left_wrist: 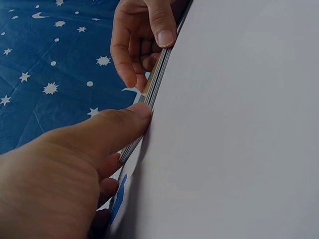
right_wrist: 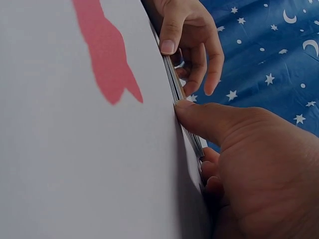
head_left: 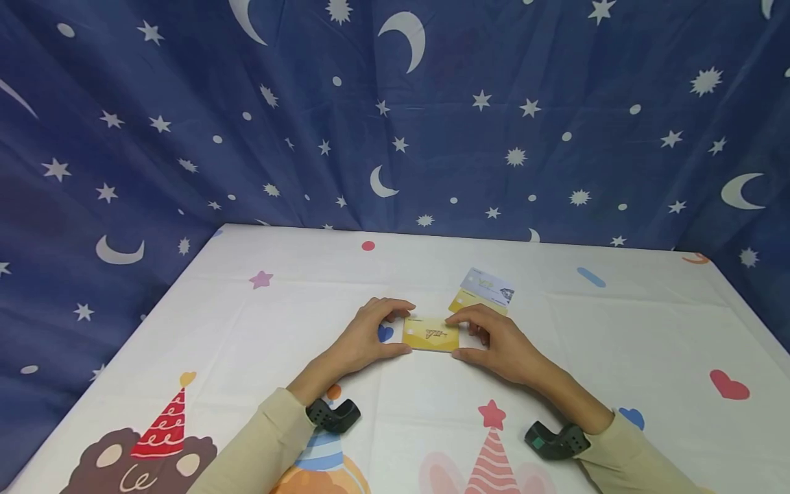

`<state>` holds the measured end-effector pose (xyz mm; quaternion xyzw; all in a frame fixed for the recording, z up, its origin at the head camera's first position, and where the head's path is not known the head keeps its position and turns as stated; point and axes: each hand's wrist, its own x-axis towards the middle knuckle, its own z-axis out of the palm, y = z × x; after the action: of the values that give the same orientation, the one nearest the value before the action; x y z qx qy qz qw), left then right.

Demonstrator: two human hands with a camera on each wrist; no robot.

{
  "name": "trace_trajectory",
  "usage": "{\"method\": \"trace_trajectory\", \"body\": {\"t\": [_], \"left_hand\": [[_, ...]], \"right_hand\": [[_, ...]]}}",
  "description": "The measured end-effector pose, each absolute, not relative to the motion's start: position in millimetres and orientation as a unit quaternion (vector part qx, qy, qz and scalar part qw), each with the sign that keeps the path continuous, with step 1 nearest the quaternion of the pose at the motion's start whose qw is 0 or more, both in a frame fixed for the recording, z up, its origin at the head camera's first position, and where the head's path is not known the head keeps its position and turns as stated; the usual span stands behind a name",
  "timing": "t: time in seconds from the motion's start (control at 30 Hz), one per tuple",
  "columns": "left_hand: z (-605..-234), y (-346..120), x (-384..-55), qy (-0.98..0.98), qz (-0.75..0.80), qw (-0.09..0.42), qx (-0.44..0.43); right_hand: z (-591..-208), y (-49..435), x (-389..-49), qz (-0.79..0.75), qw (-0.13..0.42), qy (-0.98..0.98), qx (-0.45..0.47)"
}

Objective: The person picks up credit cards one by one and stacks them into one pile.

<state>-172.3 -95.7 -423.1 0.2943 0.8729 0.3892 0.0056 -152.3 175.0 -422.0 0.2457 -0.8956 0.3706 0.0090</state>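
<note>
A small stack of cards (head_left: 426, 332), its top card yellow with dark lettering, lies flat on the white table between both hands. At its left end, my left hand (head_left: 373, 331) holds it, thumb on the near edge and fingers toward the far edge. The right hand (head_left: 494, 337) grips the right end likewise, its index fingertip over the far right corner. In the left wrist view, several layered edges of the card stack (left_wrist: 155, 79) show between the two thumbs. Just behind the right hand lie a silver card (head_left: 487, 287) and a yellow card (head_left: 472, 300), partly overlapping.
The white tablecloth (head_left: 345, 274) carries printed hearts, stars and party-hat animals. A dark blue curtain (head_left: 444, 151) with moons and stars hangs along the table's far edge and left side. Black wrist devices (head_left: 333, 415) sit on both forearms.
</note>
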Motion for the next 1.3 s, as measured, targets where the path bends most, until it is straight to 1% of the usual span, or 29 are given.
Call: {"method": "trace_trajectory", "body": {"t": [0.37,0.53,0.73,0.9,1.07,1.13,1.3], "left_hand": [[-425,-97,-173,0.874,0.386,0.002,0.295],[-424,-96,-173,0.869,0.413,0.017,0.272],[-412,-88,-179,0.852,0.448,0.019,0.271],[-399,-74,-189,0.846,0.452,0.016,0.282],[-393,-57,-197,0.851,0.439,0.035,0.287],[-393,-50,-199,0.856,0.429,0.045,0.284],[-393,-33,-204,0.875,0.398,0.061,0.269]], "right_hand": [[-423,176,-154,0.378,0.005,-0.891,0.251],[-419,175,-153,0.387,0.012,-0.887,0.252],[-409,183,-150,0.391,0.064,-0.889,0.229],[-405,196,-149,0.370,0.108,-0.906,0.178],[-410,208,-150,0.349,0.140,-0.919,0.118],[-412,211,-151,0.345,0.137,-0.923,0.104],[-416,213,-154,0.344,0.106,-0.929,0.087]]}}
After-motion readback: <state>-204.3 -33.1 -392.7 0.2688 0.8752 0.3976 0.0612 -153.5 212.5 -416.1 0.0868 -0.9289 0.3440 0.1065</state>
